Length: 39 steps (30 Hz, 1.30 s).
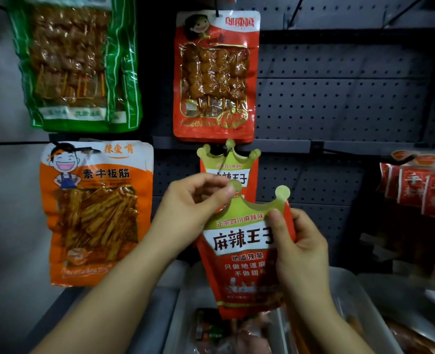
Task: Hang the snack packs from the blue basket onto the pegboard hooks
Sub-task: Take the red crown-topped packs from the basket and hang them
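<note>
Both my hands hold a red snack pack with a green crown-shaped top [244, 251] in front of the dark pegboard [338, 98]. My left hand [190, 208] pinches the crown's middle tip between thumb and fingers. My right hand [298, 246] grips the pack's right side, thumb across its front. Just behind and above it, an identical crown-topped pack [229, 162] hangs on a hook [225, 149]. No blue basket shows; pale bins [364, 302] with more snacks lie below.
Hanging on the board: a green skewer pack [76, 62] top left, a red skewer pack [215, 75] top centre, an orange pack [96, 210] at left, several red packs [415, 192] at right. Bare hooks [295, 8] stick out at upper right.
</note>
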### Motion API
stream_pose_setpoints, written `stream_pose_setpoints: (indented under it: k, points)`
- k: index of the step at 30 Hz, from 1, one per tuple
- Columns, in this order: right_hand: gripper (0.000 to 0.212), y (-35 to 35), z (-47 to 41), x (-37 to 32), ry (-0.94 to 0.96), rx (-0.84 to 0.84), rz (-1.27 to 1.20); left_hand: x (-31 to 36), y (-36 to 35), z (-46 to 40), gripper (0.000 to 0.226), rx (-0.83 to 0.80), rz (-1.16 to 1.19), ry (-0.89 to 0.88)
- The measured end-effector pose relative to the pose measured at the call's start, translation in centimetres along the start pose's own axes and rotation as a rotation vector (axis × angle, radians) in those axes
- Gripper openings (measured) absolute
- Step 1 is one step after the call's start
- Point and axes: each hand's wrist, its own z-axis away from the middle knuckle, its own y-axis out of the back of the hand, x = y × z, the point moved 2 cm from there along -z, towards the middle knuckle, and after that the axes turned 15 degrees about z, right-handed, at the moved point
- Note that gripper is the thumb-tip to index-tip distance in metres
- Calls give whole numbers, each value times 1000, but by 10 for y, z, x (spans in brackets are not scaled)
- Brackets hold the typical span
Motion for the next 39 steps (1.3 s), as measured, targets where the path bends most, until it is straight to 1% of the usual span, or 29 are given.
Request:
stream_pose_setpoints:
  k: [3,5,8,10,13,16,19,22,25,29,32,34,37,39]
  points:
    - [12,0,5,-6,16,-49,-9,7,3,3,2,19,-24,-37]
    - [20,1,9,-5,-12,-123,-24,16,5,5,6,26,9,-79]
    - [32,2,19,2,-103,-271,-47,31,11,5,9,79,55,-130]
    - [33,2,24,3,-131,-315,-64,38,13,5,11,79,34,-160]
    - [29,3,25,-3,-105,-283,-82,46,10,2,11,57,12,-173]
    - [25,6,22,-12,-78,-239,-88,51,6,-6,3,46,5,-184]
    - [24,8,19,-20,-47,-217,-82,56,3,-13,9,34,-37,-205]
    - [28,8,17,-23,-37,-197,-84,59,0,-18,12,28,-54,-210]
    - [26,8,16,-23,-42,-189,-82,59,-2,-23,16,27,-34,-151]
    - [26,9,15,-19,-63,-213,-67,53,0,-30,23,-18,81,30]
    - [25,7,14,-16,-79,-246,-57,46,5,-34,27,-26,123,103]
    - [28,6,13,-12,-93,-260,-56,40,7,-35,28,-19,127,112]
    - [34,3,11,-3,-148,-273,-76,28,8,-39,23,-9,94,76]
    - [34,1,6,3,-175,-261,-74,22,9,-39,11,15,125,47]
